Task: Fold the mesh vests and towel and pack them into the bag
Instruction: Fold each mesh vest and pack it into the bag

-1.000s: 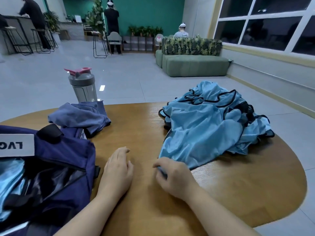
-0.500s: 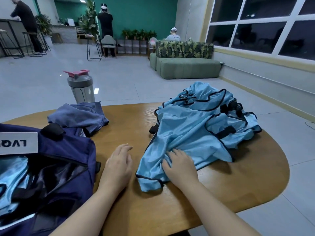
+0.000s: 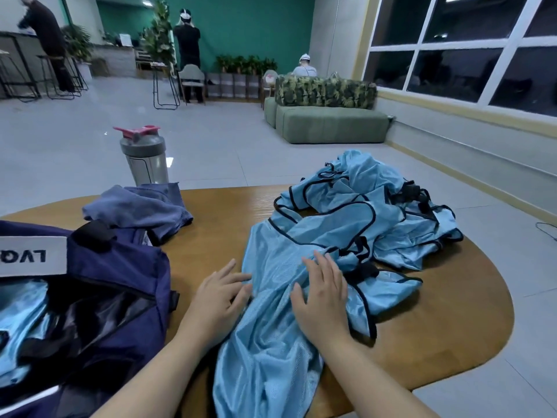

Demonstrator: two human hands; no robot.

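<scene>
Upside-down (mirrored) "LVQ" bag label point(image 3: 31, 256)

Bag point(image 3: 114, 285) left, vests point(image 3: 346, 236) right, towel point(image 3: 141, 209) behind bag.

Two bare forearms, no sleeves, left grip point(image 3: 217, 300), right grip point(image 3: 324, 300), no rings

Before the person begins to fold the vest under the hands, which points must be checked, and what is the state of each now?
1. Vest lies flat: not ok, wrinkled, near end hangs over the table edge.
2. Vest free of the pile: cannot tell, the fabrics overlap.
3. Left hand on the vest: ok, fingers touch its edge.
4. Right hand on the vest: ok, flat, fingers spread.
5. Bag open: ok, blue fabric already inside.
6. Towel folded: not ok, crumpled beside the bag.
</scene>
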